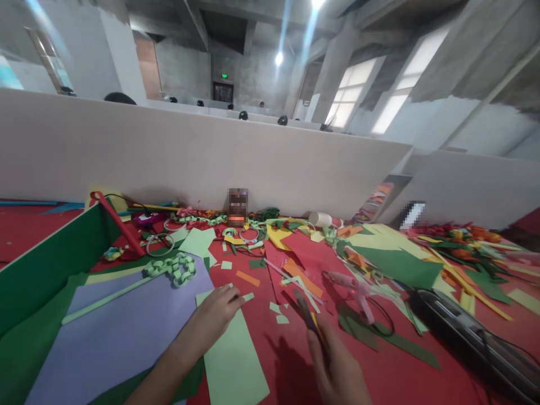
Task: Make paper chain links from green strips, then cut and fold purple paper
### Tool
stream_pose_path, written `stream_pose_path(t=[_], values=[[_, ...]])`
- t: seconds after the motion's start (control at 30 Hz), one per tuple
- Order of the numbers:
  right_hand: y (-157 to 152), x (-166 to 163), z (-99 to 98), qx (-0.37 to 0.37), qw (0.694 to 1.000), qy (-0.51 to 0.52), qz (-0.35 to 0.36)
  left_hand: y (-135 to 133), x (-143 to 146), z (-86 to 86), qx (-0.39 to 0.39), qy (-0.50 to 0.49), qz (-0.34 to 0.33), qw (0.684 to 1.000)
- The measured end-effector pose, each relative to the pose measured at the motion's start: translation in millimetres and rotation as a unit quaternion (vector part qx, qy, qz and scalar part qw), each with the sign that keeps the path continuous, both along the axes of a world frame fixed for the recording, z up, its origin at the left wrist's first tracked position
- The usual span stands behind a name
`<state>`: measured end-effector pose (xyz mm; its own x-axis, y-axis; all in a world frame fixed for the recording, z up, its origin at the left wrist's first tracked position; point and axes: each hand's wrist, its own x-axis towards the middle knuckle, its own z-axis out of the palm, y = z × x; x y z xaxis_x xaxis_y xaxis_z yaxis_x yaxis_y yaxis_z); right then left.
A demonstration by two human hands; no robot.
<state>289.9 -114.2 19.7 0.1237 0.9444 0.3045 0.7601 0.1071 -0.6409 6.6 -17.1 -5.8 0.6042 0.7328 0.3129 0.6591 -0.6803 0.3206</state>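
Note:
My left hand (215, 315) has its fingers pinched together on a small light green paper strip (248, 296), whose end sticks out to the right. Beneath that hand lies a longer sheet of light green paper (236, 360). My right hand (337, 360) is wrapped round scissors (304, 308) with dark blades and some yellow at the grip. The blades point up and away, apart from the strip, and they look closed. Small cut pieces of light green paper (282, 319) are scattered on the red tabletop (291, 360) between the hands.
A pink glue gun (358, 291) with a cable sits right of the scissors. Farther right is a long black machine (459, 337). Purple paper (126, 326) with a light green paper chain (179, 270) lies left. A white partition (202, 157) stands behind heaped paper scraps.

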Motion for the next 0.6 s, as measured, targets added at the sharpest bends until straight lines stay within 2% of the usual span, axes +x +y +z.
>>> stream_pose_path(t=[0.17,0.37,0.47,0.6], values=[[21,-31,5.6,-0.011,0.996,0.030,0.079,0,-1,3.8,-0.007,0.008,0.000,1.000],[26,-45,-4.6,-0.015,0.995,0.018,0.096,0,-2,7.4,-0.010,0.015,-0.009,1.000],[21,-53,-8.7,-0.066,0.993,0.000,0.102,2,-3,7.6,-0.010,0.014,-0.020,1.000],[18,-66,-10.6,-0.131,0.983,-0.075,0.104,6,-4,4.2,-0.002,0.013,-0.037,0.999]])
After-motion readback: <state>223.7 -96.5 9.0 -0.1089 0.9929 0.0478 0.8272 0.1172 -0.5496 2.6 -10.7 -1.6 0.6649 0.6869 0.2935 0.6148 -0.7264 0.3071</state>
